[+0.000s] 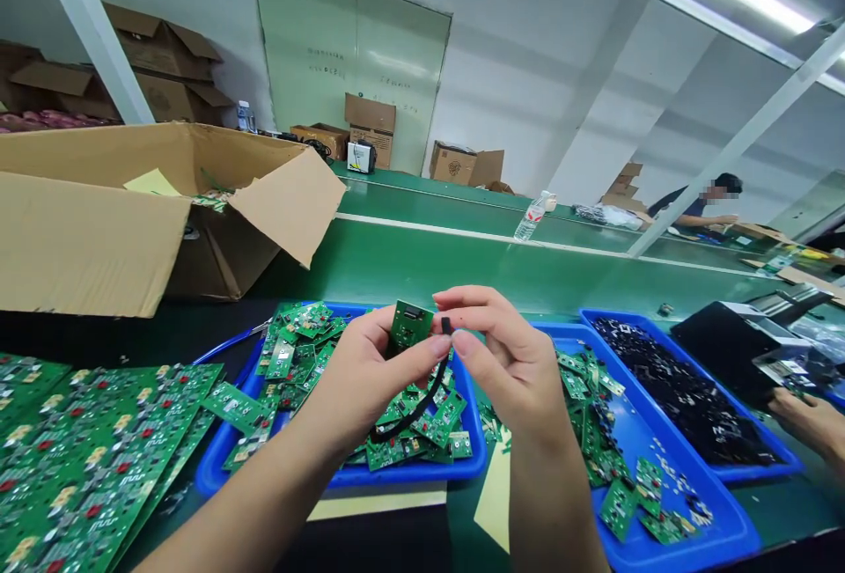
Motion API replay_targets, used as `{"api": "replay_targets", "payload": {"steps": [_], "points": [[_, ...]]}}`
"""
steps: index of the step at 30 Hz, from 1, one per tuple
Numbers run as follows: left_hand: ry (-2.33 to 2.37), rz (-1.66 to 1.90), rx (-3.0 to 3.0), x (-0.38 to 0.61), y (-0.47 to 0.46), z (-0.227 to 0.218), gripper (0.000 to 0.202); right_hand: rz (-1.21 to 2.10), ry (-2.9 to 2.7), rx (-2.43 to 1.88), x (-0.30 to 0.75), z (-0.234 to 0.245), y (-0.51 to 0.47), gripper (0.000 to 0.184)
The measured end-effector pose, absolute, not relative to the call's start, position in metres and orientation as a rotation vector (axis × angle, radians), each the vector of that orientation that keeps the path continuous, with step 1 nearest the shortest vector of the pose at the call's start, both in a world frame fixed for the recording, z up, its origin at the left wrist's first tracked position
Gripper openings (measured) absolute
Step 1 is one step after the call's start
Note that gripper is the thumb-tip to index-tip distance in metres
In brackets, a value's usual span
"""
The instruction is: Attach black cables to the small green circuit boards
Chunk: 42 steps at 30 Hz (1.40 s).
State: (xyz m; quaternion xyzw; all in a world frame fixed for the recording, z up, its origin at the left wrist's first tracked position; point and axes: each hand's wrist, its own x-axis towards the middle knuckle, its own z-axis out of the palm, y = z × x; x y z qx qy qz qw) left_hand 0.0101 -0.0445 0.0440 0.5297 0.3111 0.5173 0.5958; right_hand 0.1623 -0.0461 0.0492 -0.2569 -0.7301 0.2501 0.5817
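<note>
My left hand (363,370) pinches a small green circuit board (410,325), held upright with a dark connector on its face. My right hand (511,362) is closed beside it, thumb and fingertips gripping a small black piece (447,326). From near those fingertips a narrow black strip (422,406) curves down and to the left; whether it joins the black piece I cannot tell. Both hands are above a blue tray (479,441) heaped with loose circuit boards (396,450).
Uncut board panels (99,467) lie at left, below an open cardboard box (85,238). A second blue tray (713,538) holds boards; another blue tray (785,469) holds black pieces. Another person's hand (811,423) is at far right. A bottle (530,219) stands behind.
</note>
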Motion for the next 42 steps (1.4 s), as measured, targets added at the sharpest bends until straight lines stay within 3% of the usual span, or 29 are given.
{"api": "replay_targets", "payload": {"steps": [14, 26, 28, 32, 34, 37, 42], "points": [[0.698, 1.202, 1.234, 0.003, -0.044, 0.047, 0.017, -0.232, -1.89, -0.717, 0.17, 0.047, -0.034, 0.028], [0.702, 1.195, 1.205, 0.001, -0.043, 0.053, 0.013, -0.194, -1.888, -0.825, 0.159, 0.044, -0.038, 0.02], [0.7, 1.207, 1.205, 0.0, -0.042, 0.053, 0.012, -0.123, -1.878, -0.851, 0.157, 0.043, -0.039, 0.027], [0.702, 1.177, 1.233, -0.003, -0.042, 0.053, 0.017, 0.07, -1.893, -0.912, 0.159, 0.039, -0.035, 0.059], [0.714, 1.175, 1.242, -0.003, -0.041, 0.053, 0.017, 0.157, -1.882, -0.882, 0.162, 0.039, -0.033, 0.049], [0.758, 1.205, 1.249, -0.001, -0.041, 0.054, 0.015, 0.303, -1.824, -0.775, 0.164, 0.042, -0.034, 0.018], [0.794, 1.217, 1.282, 0.002, -0.042, 0.053, 0.016, 0.372, -1.819, -0.744, 0.16, 0.045, -0.04, 0.007]]}}
